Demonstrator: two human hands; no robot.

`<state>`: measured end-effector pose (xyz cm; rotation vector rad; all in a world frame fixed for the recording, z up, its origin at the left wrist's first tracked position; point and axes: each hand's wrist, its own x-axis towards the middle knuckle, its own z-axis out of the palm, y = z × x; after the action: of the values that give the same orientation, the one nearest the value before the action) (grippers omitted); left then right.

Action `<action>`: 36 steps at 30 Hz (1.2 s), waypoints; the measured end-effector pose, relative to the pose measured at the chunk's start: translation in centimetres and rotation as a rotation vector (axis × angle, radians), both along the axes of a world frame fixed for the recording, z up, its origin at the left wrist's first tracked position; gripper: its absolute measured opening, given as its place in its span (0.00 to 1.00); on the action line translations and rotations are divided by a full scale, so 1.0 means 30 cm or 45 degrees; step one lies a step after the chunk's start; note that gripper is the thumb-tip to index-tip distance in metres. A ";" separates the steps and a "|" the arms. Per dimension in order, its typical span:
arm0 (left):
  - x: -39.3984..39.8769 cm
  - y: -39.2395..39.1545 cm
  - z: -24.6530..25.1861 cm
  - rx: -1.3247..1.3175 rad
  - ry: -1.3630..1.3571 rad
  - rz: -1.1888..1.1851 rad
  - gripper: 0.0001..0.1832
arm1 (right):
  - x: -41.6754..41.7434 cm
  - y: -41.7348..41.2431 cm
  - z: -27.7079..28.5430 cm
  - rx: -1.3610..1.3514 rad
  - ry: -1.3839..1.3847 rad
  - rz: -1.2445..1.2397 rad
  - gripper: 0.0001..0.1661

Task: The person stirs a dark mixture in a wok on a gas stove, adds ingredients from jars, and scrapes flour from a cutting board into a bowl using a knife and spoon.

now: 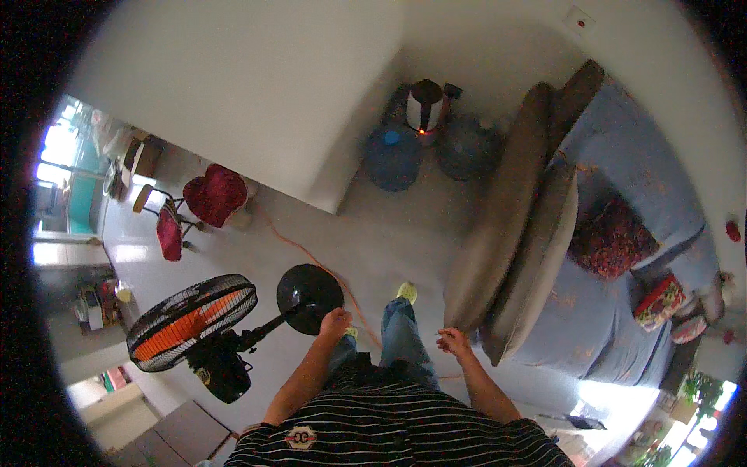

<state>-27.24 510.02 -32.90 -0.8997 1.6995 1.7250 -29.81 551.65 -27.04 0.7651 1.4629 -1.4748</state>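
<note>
My left hand hangs with curled fingers above the round black base of a standing fan. Whether anything is in it cannot be made out. The fan's head, with orange blades in a black wire cage, leans out to the left of my arm. On the other side, my right hand is loosely bent near the end of a sofa's brown armrest. A tiny speck shows at its fingertips, too blurred to name.
An orange cable crosses the floor by the fan base. Two water-cooler bottles and a kettle with a lit light stand in the wall corner. Red chairs are at left. A patterned cushion lies on the blue-grey sofa.
</note>
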 end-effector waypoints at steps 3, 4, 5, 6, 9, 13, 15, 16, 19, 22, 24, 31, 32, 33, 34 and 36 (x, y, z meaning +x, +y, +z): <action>0.047 -0.049 0.117 -0.237 -0.329 -0.131 0.17 | -0.065 0.012 0.014 0.012 -0.038 0.165 0.14; 0.089 -0.064 0.129 -0.168 -0.353 -0.023 0.18 | -0.078 0.019 0.016 -0.025 -0.053 0.167 0.14; 0.137 -0.056 0.135 -0.272 -0.315 -0.017 0.19 | -0.086 0.020 0.018 -0.063 -0.069 0.171 0.14; 0.138 -0.017 0.212 -0.366 -0.275 -0.017 0.19 | -0.112 0.014 0.058 -0.050 -0.047 0.193 0.15; 0.379 -0.014 0.012 -0.787 -0.053 -0.743 0.19 | -0.084 -0.031 0.123 0.023 -0.002 0.069 0.15; 0.543 0.003 -0.192 -0.693 0.722 -1.440 0.15 | 0.038 -0.109 0.062 0.025 0.113 0.114 0.14; 0.586 -0.074 -0.137 -0.610 0.384 -1.320 0.12 | 0.125 -0.149 -0.018 0.043 0.179 0.295 0.15; 0.636 -0.132 -0.119 -0.612 0.266 -1.241 0.11 | 0.131 -0.135 -0.092 0.064 0.222 0.390 0.15; 0.930 -0.334 -0.033 -0.679 -0.093 -0.752 0.10 | 0.164 -0.311 -0.026 0.013 0.338 0.497 0.16; 1.435 -0.555 -0.038 -1.104 0.148 0.115 0.05 | 0.276 -0.575 -0.067 0.052 0.354 0.771 0.17; 1.651 -0.786 -0.016 -0.410 -0.242 0.821 0.04 | 0.361 -0.654 -0.108 0.178 0.389 1.124 0.18; 2.071 -1.513 0.335 -0.927 -0.381 0.547 0.13 | 0.560 -1.174 -0.033 0.134 1.069 3.192 0.17; 1.942 -1.611 0.460 -0.812 -0.302 0.754 0.13 | 0.628 -1.211 -0.042 -0.335 1.002 2.853 0.14; 1.829 -1.707 0.585 -0.708 -0.225 0.973 0.13 | 0.654 -1.277 -0.014 -0.075 0.747 2.800 0.15; 1.733 -1.776 0.672 -0.279 0.410 1.549 0.12 | 0.695 -1.394 0.016 0.269 0.479 2.658 0.17; 1.504 -1.832 0.909 -0.083 0.834 1.411 0.09 | 0.771 -1.563 0.079 0.634 0.253 2.461 0.21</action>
<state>17.87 455.07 -5.65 -1.6201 1.7374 2.9421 -6.66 504.75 -24.67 -0.6233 1.6869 0.3255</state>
